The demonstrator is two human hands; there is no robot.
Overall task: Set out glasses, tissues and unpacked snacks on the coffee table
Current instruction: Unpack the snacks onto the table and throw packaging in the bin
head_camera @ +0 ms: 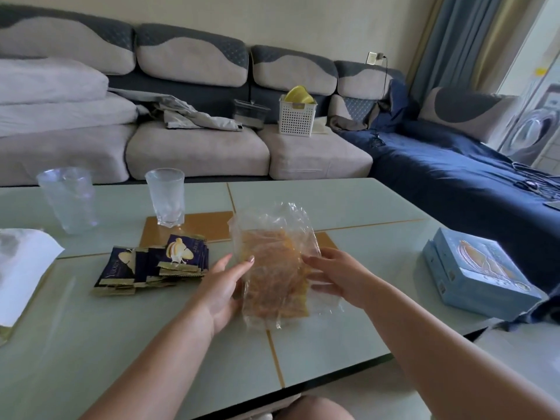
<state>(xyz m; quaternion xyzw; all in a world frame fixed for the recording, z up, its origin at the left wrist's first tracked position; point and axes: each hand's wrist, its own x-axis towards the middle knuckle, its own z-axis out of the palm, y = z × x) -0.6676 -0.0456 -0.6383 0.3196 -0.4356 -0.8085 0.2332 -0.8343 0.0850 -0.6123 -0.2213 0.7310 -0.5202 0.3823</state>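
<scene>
Holding the clear snack bag [274, 265] upright between left hand [225, 286] and right hand [336, 275], its open, crumpled top may spill snacks onto the worktop [348, 207] if tipped.

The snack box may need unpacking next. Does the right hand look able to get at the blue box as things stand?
Probably yes. The blue box lies on the table's right edge with bare tabletop between it and the right hand. But that hand, with the left hand, holds the clear snack bag, so it must let go first.
</scene>
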